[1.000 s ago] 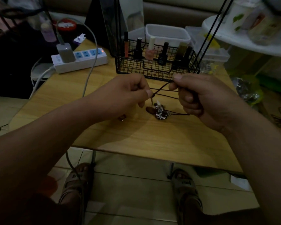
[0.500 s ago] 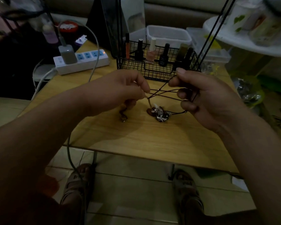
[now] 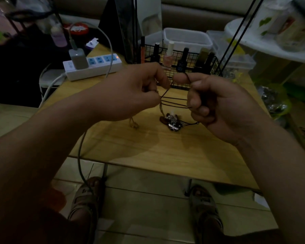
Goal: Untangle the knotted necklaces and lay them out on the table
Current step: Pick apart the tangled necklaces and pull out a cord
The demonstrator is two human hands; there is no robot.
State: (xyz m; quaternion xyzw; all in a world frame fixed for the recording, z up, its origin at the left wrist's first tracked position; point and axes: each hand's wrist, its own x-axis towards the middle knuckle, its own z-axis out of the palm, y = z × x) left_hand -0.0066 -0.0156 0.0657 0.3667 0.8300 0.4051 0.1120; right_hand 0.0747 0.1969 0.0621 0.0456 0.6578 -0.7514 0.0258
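Note:
Dark necklace cords (image 3: 174, 101) stretch in several strands between my two hands, just above the wooden table (image 3: 165, 148). My left hand (image 3: 130, 92) pinches the cords at their left end. My right hand (image 3: 217, 101) is closed on the right end, with one cord looped over its forefinger. A cluster of pendants (image 3: 172, 121), brown and silvery, lies on the table below the strands, still tied to them. A thin pale chain end (image 3: 134, 124) hangs from under my left hand onto the table.
A black wire basket (image 3: 190, 71) of nail polish bottles stands right behind my hands. A white power strip (image 3: 93, 66) with a charger and cable lies at the back left. Clear plastic boxes (image 3: 187, 38) sit behind the basket. A white round shelf (image 3: 264, 41) is at the right.
Both hands have lifted slightly and moved apart, pulling the cords taut into parallel strands. The pale chain end now shows below my left hand. The pendants stay on the table.

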